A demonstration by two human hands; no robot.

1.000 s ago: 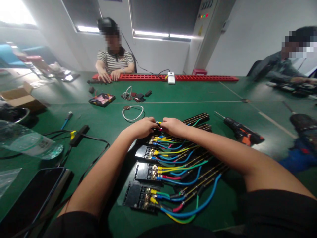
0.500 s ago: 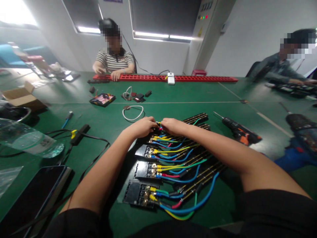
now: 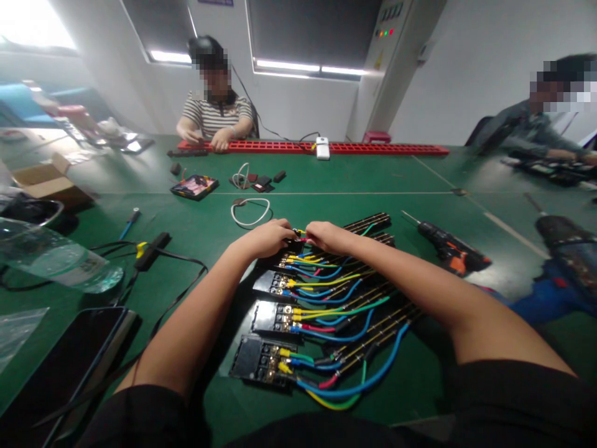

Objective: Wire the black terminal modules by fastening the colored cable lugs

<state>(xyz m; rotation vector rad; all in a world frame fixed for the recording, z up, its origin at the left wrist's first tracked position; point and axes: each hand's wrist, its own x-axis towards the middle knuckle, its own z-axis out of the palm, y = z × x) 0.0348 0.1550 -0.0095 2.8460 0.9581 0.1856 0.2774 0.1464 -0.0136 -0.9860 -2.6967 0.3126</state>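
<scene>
In front of me lie several black terminal blocks [image 3: 259, 357] in a row running away from me. Yellow, blue and red crimp lugs join them to coloured wires [image 3: 345, 336], which lead to long black strips with gold-coloured bars [image 3: 380, 334]. At the far end of the row, my left hand [image 3: 274, 238] is closed around a black block [image 3: 293, 244], mostly hidden by the fingers. Just right of it, my right hand [image 3: 325, 236] pinches a wire with a red lug [image 3: 303, 240] at that block's edge. The wire's other end is hidden.
A cordless screwdriver [image 3: 452, 247] and a blue drill [image 3: 559, 274] lie to the right. At left are a plastic bottle [image 3: 69, 261], a phone [image 3: 69, 367] and a black cable [image 3: 186, 252]. A white cable loop [image 3: 252, 213] lies ahead. Two people sit across the table.
The red lug now shows more clearly between my hands, and my right fingers have shifted slightly right. Otherwise the view has moved only a little.
</scene>
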